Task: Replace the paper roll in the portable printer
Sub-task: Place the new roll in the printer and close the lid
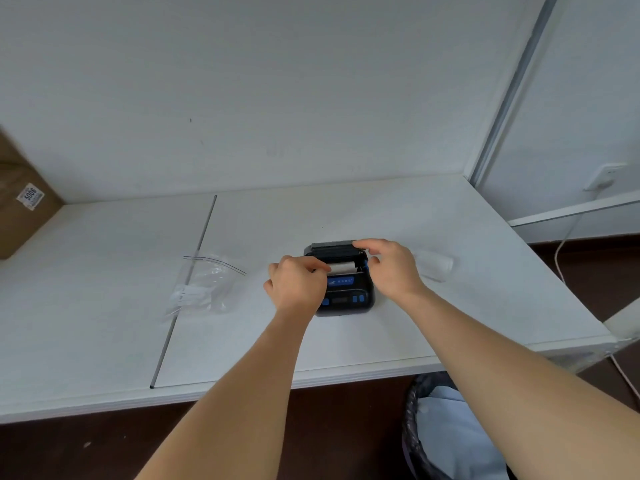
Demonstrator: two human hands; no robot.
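Observation:
A black portable printer (348, 292) with blue buttons sits on the white table (346, 344), its lid (334, 248) tipped up at the back. A white paper roll (343, 268) lies in the open compartment. My left hand (297, 288) rests on the printer's left side, fingertips pinching the left end of the roll. My right hand (389, 268) reaches over the right side, fingers touching the lid's right corner and the roll's right end. A second white paper roll (434, 266) lies on the table just right of my right hand.
A clear zip bag (204, 285) lies left of the printer, across the dark seam (188, 289) between two table tops. A cardboard box (20, 202) stands at the far left. A lined waste bin (446, 427) stands below the table's front edge. Cables hang at the right.

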